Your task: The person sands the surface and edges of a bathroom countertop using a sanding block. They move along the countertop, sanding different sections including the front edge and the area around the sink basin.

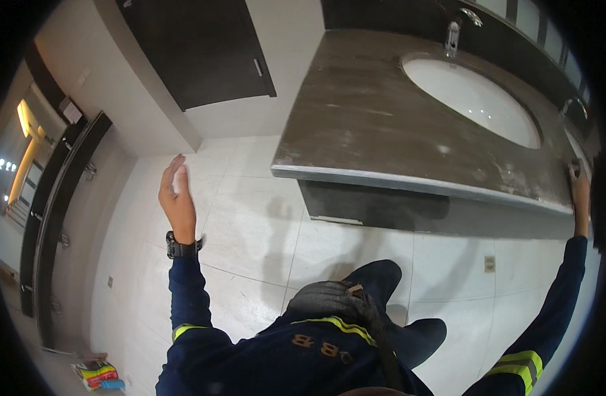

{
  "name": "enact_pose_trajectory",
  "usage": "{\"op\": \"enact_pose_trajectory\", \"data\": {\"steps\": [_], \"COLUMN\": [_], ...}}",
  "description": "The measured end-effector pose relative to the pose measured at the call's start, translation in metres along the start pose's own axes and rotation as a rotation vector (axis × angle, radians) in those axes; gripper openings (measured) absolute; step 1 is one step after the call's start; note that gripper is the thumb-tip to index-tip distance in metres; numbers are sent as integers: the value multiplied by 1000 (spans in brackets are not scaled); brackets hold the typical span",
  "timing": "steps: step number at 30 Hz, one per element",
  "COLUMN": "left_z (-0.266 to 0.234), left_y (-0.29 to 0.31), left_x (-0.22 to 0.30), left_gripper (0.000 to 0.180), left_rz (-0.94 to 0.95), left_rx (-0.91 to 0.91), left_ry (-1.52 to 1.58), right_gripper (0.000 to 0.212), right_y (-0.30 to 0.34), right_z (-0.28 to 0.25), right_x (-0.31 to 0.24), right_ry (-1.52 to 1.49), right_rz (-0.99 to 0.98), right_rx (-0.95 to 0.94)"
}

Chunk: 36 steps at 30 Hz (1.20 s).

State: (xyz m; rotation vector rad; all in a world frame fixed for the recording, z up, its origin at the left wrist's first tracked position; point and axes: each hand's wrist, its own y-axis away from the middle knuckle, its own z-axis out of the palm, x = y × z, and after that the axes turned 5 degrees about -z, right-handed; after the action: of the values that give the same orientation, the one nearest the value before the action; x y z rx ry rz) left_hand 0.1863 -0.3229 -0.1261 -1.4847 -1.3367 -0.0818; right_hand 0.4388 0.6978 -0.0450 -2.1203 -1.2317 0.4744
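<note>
Navy jacket (256,360) | left hand (178,201) uncurled | right hand (580,188) at countertop (365,119), grip unclear

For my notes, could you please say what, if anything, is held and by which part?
The left hand holds nothing; for the right hand, I cannot tell.
</note>
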Motion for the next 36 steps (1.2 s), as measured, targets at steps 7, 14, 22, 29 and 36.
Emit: {"op": "enact_pose_trajectory", "data": {"steps": [7, 14, 22, 29, 36], "left_z": [75, 137, 118, 117, 94], "left_y": [37, 61, 47, 42, 50], "left_x": [120, 171, 164, 162, 276], "left_gripper": [68, 58, 58, 59, 51], "left_rz": [352, 232, 185, 322, 802], "left_rx": [-236, -163, -240, -256, -125], "left_ry": [601, 837, 938, 758, 715], "right_gripper": [41, 44, 74, 68, 59], "right_y": [2, 11, 111, 194, 240], "right_z": [-17, -88, -170, -161, -165], "right_x": [26, 75, -128, -201, -315], "right_ry": [-17, 171, -335, -386, -1723], "right_rz": [-55, -1, 64, -29, 453], "right_rx": [52, -141, -413, -132, 409]}}
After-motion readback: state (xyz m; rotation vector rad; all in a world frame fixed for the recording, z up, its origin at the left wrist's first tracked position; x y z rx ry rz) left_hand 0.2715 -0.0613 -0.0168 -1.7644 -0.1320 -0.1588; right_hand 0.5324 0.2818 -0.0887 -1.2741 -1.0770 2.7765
